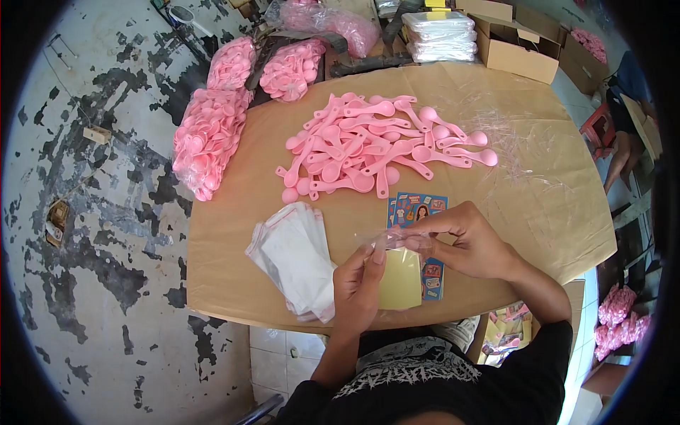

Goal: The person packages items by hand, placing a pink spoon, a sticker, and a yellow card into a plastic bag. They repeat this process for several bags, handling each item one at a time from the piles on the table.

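Note:
Both hands are at the top of a clear plastic bag with a yellow card [400, 283] in it. My left hand [358, 283] pinches the bag's upper left edge, thumb on top. At the upper right, my right hand [464, 244] has thumb and fingers closed on the clear film. A hint of pink shows between the fingers, too small to name. Under the bag lie blue printed cards [433, 273], partly covered. A stack of clear plastic bags [294, 258] rests left of my left hand. Beyond the hands spreads a pile of pink spoons [368, 145].
Brown paper covers the table [234, 276]. Bags of pink spoons [209, 138] stand at its left edge. Behind are a stack of clear packs [440, 35] and an open cardboard box [520, 53]. Plastic strips [528, 145] litter the right. Filled packs [506, 333] sit below the front edge.

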`<control>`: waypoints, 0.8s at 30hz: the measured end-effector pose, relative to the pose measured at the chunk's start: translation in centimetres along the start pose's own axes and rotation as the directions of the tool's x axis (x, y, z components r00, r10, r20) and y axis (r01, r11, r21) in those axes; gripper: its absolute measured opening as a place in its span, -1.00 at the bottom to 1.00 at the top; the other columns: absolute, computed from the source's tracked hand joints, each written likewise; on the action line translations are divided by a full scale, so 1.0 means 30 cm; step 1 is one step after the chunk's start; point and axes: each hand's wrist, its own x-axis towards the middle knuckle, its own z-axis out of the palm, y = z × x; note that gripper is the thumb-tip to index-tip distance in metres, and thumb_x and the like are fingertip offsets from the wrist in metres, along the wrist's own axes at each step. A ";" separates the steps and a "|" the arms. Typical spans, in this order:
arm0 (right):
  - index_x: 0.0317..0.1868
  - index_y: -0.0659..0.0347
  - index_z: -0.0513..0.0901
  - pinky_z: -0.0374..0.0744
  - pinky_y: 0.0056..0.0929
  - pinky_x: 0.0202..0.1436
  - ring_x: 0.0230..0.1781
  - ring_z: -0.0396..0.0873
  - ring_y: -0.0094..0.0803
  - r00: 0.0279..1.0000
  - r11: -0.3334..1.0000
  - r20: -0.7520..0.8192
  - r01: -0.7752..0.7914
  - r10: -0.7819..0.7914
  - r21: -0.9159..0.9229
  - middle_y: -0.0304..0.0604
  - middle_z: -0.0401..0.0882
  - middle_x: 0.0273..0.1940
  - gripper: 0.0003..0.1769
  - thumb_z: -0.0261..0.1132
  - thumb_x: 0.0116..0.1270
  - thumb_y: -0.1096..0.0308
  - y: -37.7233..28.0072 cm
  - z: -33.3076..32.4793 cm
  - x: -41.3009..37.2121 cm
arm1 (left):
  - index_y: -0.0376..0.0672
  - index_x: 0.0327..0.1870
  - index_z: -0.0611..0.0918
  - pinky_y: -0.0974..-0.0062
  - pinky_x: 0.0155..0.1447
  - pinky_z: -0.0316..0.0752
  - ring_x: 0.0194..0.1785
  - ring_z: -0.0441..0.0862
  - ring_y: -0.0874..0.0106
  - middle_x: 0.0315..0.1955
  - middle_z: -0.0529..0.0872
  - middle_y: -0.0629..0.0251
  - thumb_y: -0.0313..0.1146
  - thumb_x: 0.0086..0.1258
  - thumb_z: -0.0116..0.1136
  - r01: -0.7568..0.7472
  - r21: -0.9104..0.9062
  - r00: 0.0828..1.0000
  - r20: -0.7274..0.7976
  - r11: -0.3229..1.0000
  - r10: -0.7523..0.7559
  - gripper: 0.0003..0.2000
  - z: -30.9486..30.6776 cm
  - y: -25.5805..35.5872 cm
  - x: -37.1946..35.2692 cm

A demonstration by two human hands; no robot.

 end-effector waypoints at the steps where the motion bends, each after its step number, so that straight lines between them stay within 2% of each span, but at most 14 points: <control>1: -0.02 0.28 0.71 0.63 -0.51 -0.19 -0.28 0.73 -0.47 1.000 1.000 -0.009 -0.005 0.005 -0.013 -0.06 0.76 -0.27 -0.75 0.30 0.30 0.54 -0.004 -0.003 0.001 | -0.35 0.19 0.54 0.66 -0.11 0.51 -0.18 0.60 0.65 -0.15 0.71 0.26 -0.36 0.58 -0.04 0.001 -0.009 1.000 0.011 1.000 -0.001 -0.70 -0.004 0.008 0.005; 5: -0.04 0.28 0.73 0.60 -0.55 -0.17 -0.27 0.69 -0.54 0.995 0.999 -0.087 0.038 -0.038 0.001 -0.11 0.75 -0.31 -0.78 0.30 0.31 0.54 0.023 0.009 0.002 | -0.34 0.14 0.54 0.64 -0.13 0.53 -0.20 0.65 0.60 -0.16 0.70 0.21 -0.44 0.57 -0.06 0.011 -0.020 0.999 0.033 1.000 -0.010 -0.74 -0.013 0.025 0.013; 6: -0.04 0.28 0.73 0.61 -0.51 -0.18 -0.28 0.69 -0.50 0.995 0.998 -0.078 0.060 -0.060 -0.007 -0.10 0.75 -0.30 -0.75 0.27 0.28 0.58 0.020 0.008 0.002 | -0.34 0.13 0.54 0.64 -0.12 0.54 -0.20 0.66 0.58 -0.16 0.70 0.19 -0.47 0.56 -0.08 0.016 -0.014 0.999 0.033 1.000 -0.016 -0.75 -0.017 0.029 0.011; 9: -0.06 0.25 0.74 0.61 -0.42 -0.20 -0.32 0.69 -0.41 0.990 0.990 -0.032 0.137 -0.138 -0.021 -0.09 0.75 -0.30 -0.67 0.22 0.19 0.67 0.013 -0.006 0.006 | -0.33 0.11 0.54 0.63 -0.15 0.56 -0.22 0.69 0.55 -0.17 0.70 0.18 -0.54 0.54 -0.12 -0.120 0.109 0.990 0.093 0.987 0.110 -0.77 -0.032 0.041 0.011; 12: -0.13 0.21 0.76 0.57 -0.39 -0.21 -0.37 0.65 -0.39 0.966 0.966 0.042 0.257 -0.255 -0.037 -0.13 0.74 -0.34 -0.66 0.25 0.11 0.68 0.024 -0.025 0.014 | -0.33 0.08 0.54 0.63 -0.22 0.57 -0.24 0.69 0.56 -0.20 0.71 0.17 -0.59 0.52 -0.15 -0.056 0.017 0.994 0.098 0.998 0.054 -0.77 -0.040 0.050 -0.001; 14: -0.18 0.18 0.78 0.55 -0.37 -0.21 -0.38 0.63 -0.38 0.931 0.928 0.094 0.362 -0.354 -0.089 -0.17 0.72 -0.37 -0.68 0.28 0.07 0.67 0.033 -0.036 0.022 | -0.33 0.06 0.54 0.65 -0.29 0.54 -0.28 0.68 0.58 -0.20 0.70 0.16 -0.61 0.51 -0.17 -0.103 0.078 0.984 0.156 0.992 0.090 -0.76 -0.053 0.053 -0.002; 18: -0.23 0.13 0.79 0.54 -0.33 -0.17 -0.38 0.61 -0.33 0.904 0.909 0.166 0.410 -0.395 -0.072 -0.24 0.72 -0.40 -0.68 0.29 0.04 0.67 0.031 -0.037 0.022 | -0.33 0.05 0.54 0.67 -0.29 0.49 -0.30 0.65 0.62 -0.19 0.70 0.16 -0.63 0.50 -0.20 -0.180 0.158 0.968 0.204 0.971 0.146 -0.75 -0.075 0.029 -0.010; 24: -0.27 0.13 0.78 0.54 -0.31 -0.15 -0.37 0.61 -0.30 0.884 0.912 0.248 0.409 -0.395 -0.005 -0.24 0.70 -0.43 -0.73 0.28 0.07 0.65 0.026 -0.031 0.021 | -0.32 -0.05 0.55 0.67 -0.26 0.35 -0.38 0.48 0.65 -0.34 0.64 0.29 -0.64 0.46 -0.22 -0.217 0.106 0.964 0.180 0.970 0.196 -0.77 -0.083 0.029 -0.023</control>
